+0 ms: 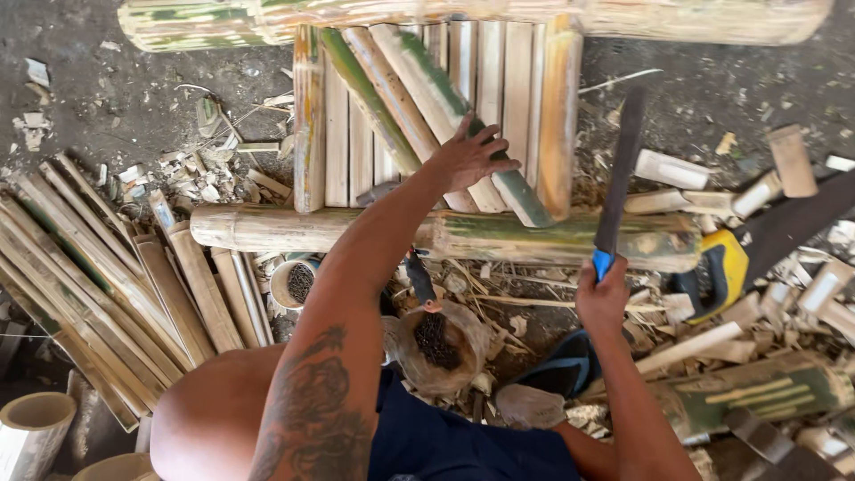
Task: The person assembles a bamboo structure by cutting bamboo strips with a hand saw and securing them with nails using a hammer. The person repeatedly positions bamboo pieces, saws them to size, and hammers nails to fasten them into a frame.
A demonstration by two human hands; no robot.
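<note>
Bamboo everywhere in this one: a green-striped split slat (499, 169) was pinned under the spread fingers of the left hand (465, 158), laid slanting across a row of flat slats (499, 80) propped on a thick bamboo pole (552, 239), presumably so it was kept steady and off the ground. A dark-bladed machete (619, 174) was gripped tight by its blue handle in the right hand (602, 298), blade held upright just beside the slat, well clear of those fingers. A yellow-handled saw (757, 245) was left lying off to the right.
</note>
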